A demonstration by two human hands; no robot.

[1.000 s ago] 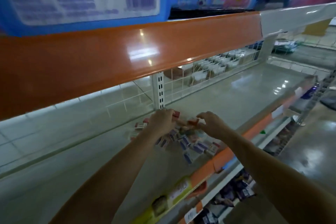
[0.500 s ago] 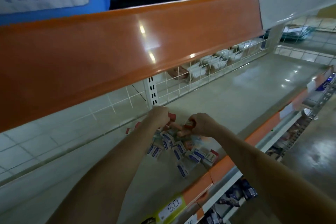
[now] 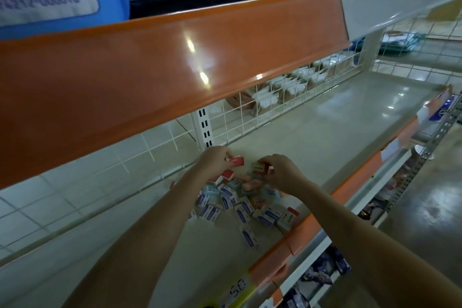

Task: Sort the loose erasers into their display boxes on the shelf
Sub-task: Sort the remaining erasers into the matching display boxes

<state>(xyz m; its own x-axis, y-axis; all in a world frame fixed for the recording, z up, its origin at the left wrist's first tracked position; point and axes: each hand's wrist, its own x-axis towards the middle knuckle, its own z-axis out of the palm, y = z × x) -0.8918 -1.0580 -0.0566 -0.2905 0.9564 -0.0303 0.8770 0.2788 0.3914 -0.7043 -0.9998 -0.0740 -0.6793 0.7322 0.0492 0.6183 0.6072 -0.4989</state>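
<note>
A heap of loose erasers (image 3: 240,202) in blue-and-white and red sleeves lies on the grey shelf (image 3: 325,137), near its front edge. My left hand (image 3: 215,160) grips a red-sleeved eraser (image 3: 236,160) just above the back of the heap. My right hand (image 3: 280,170) pinches a small orange-red eraser (image 3: 260,168) over the heap's right side. The two hands are close together. No display box shows near the heap.
An orange shelf lip (image 3: 175,62) overhangs above, close to my head. A white wire grid (image 3: 270,107) backs the shelf, with packaged goods (image 3: 287,87) behind it. Price strips run along the orange front edge (image 3: 355,185). Lower shelves hold dark packs (image 3: 322,272).
The view has dipped lower and nearer. My left hand has lifted a red eraser out of the heap; my right hand keeps its eraser and has shifted slightly.
</note>
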